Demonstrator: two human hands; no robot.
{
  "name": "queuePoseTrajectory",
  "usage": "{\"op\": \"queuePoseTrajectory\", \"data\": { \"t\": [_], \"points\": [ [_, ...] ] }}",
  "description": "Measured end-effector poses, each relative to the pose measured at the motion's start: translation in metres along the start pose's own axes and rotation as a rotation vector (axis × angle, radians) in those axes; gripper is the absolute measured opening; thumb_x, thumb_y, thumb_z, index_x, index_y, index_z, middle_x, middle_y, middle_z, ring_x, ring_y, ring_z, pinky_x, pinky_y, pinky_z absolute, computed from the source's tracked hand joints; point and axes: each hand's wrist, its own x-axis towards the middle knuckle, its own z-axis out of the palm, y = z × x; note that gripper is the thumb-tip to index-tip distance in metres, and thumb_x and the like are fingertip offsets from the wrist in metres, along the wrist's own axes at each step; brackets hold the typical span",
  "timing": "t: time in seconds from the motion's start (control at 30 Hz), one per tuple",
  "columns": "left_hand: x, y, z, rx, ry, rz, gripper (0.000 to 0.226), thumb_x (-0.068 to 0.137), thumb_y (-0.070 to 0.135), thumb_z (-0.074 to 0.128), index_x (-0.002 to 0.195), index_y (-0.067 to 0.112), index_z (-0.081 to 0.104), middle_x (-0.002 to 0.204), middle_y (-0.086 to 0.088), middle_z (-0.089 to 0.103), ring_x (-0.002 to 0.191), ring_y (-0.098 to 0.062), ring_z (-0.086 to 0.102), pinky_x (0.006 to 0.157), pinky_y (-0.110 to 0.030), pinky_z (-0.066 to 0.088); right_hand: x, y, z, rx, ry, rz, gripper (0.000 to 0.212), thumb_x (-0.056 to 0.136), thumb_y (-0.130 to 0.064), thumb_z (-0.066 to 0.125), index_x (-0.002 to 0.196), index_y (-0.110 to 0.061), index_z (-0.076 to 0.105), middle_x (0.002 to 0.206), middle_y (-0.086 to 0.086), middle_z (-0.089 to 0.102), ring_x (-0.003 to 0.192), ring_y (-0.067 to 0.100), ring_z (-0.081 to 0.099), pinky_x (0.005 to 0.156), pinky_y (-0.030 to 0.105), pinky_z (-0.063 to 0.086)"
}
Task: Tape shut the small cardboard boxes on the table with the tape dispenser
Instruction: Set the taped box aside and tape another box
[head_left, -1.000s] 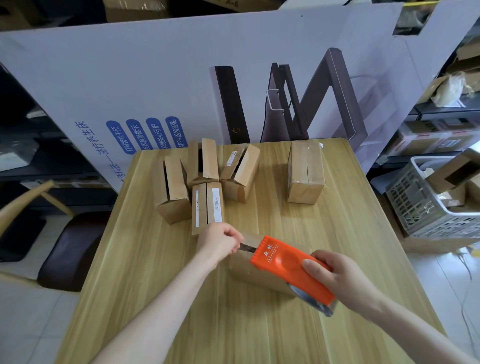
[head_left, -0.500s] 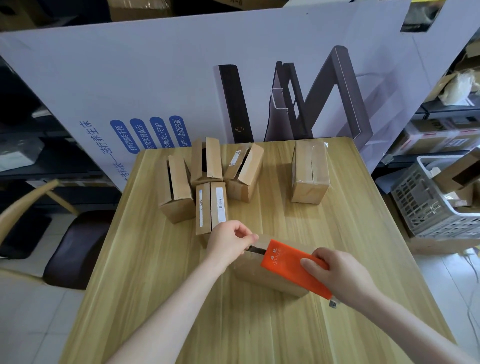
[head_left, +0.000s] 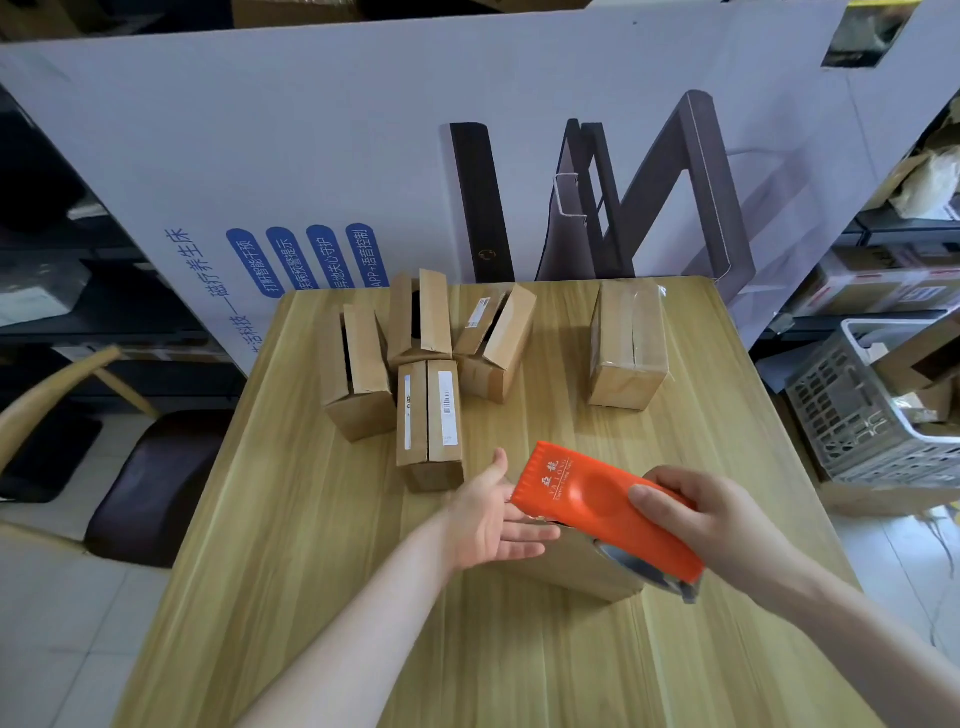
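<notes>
My right hand (head_left: 711, 525) grips the orange tape dispenser (head_left: 597, 506), lifted and tilted above a small cardboard box (head_left: 576, 569) near the table's front. The dispenser hides most of that box. My left hand (head_left: 493, 519) is open, palm up, fingers spread, beside the box's left end under the dispenser's front edge. Several small boxes with loose flaps (head_left: 428, 415) stand in a cluster at the back left. A box wrapped in clear tape (head_left: 628, 343) stands apart at the back right.
The wooden table (head_left: 311, 545) has a large printed cardboard sheet (head_left: 363, 145) standing behind it. A grey plastic crate (head_left: 872, 410) with boxes sits on the floor to the right. A chair (head_left: 104, 467) stands to the left.
My left hand let go of the box end and opened, palm up. My right hand lifted the dispenser off the box and tilted it upward.
</notes>
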Motion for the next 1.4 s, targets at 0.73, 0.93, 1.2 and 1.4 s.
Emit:
{"op": "queuePoseTrajectory", "data": {
  "t": [0.73,0.93,1.2,1.4],
  "points": [
    [-0.009,0.005,-0.033,0.438,0.472,0.361,0.007,0.083,0.008,0.073,0.089,0.004,0.071,0.077,-0.010,0.072,0.059,-0.012,0.065,0.053,-0.021,0.049,0.013,0.022,0.014,-0.239,-0.044,0.088,0.026,0.092,-0.042,0.056,0.079,-0.020,0.062,0.064,0.006,0.068,0.040,0.026,0.064,0.048,0.036,0.052],
    [0.015,-0.016,-0.036,0.442,0.714,0.418,0.011,0.078,0.014,0.075,0.069,0.019,0.074,0.062,-0.002,0.071,0.055,-0.015,0.064,0.061,-0.035,0.057,0.039,0.032,0.036,-0.575,-0.022,0.071,0.032,0.091,-0.056,0.048,0.086,-0.026,0.060,0.067,-0.005,0.064,0.055,0.008,0.061,0.054,0.030,0.049],
    [0.023,-0.004,-0.053,0.328,0.839,0.337,0.010,0.079,0.013,0.070,0.069,0.013,0.072,0.062,-0.005,0.069,0.054,-0.018,0.060,0.070,-0.036,0.057,0.067,0.026,0.051,-0.574,-0.056,0.003,0.029,0.090,-0.055,0.050,0.082,-0.028,0.054,0.069,-0.008,0.058,0.067,0.015,0.059,0.049,0.026,0.039],
    [0.015,0.011,-0.086,0.328,0.878,0.291,0.010,0.079,0.011,0.068,0.069,0.009,0.071,0.062,-0.004,0.068,0.055,-0.017,0.057,0.066,-0.030,0.052,0.054,0.023,0.037,-0.545,-0.037,-0.010,0.031,0.091,-0.054,0.050,0.085,-0.025,0.059,0.069,-0.002,0.065,0.059,0.012,0.063,0.057,0.034,0.052]
  ]
}}
